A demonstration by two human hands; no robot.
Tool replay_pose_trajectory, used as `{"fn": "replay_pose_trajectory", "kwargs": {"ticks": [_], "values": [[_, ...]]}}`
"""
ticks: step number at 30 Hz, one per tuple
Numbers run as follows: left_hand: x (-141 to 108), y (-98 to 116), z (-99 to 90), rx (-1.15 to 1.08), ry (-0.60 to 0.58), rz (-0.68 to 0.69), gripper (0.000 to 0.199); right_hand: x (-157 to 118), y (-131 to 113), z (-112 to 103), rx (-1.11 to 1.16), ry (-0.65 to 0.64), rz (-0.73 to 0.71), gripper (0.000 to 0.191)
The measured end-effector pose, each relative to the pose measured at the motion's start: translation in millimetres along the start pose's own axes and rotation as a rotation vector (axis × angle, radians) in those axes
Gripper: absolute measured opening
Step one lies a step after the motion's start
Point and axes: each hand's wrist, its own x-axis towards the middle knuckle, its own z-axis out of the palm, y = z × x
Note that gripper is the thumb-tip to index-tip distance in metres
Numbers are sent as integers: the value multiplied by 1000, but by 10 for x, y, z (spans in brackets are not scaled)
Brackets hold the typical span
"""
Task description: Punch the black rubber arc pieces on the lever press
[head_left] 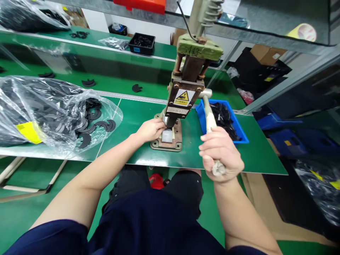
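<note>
A green hand press [186,88] stands on the bench in front of me, with a yellow warning label on its ram housing. My right hand [221,154] is wrapped around the press lever [209,111], whose grip is bound in pale wrapping. At the foot of the press, my left hand [151,130] has its fingers pinched together under the ram, beside a whitish block [167,135] on the base plate [175,145]. Whatever those fingers hold is hidden. Left of them, curved black pieces [90,125] spill from a clear plastic bag [47,113].
A blue bin [240,132] of black parts sits right of the press. Behind the bench runs a green conveyor belt [111,76] with a few loose black pieces. A black tray [142,44] stands beyond it. Overhead is a metal shelf [265,33] with a tape roll [305,32].
</note>
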Motion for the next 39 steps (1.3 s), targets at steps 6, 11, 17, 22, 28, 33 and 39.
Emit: {"fn": "replay_pose_trajectory", "kwargs": {"ticks": [6,11,17,22,28,33,39], "values": [[-228,-35,-150,-18,2,-1,32,-242,199,223,16,210,-52,12],[-847,-611,-636,176,25,-285,37,-235,260,258,6,264,-79,20],[-1336,-1191,-1114,458,-116,-851,61,-210,243,271,-28,259,-88,33],[-1245,-1207,-1016,330,-119,-901,53,-187,241,282,-27,263,-124,35],[-1107,-1147,-823,140,-73,-908,27,-182,207,277,-19,232,-145,30],[-942,-910,-683,-97,129,-851,29,-186,180,286,-15,232,-141,27],[-604,-442,-439,-790,162,-795,48,-181,144,287,-16,235,-122,26]]}}
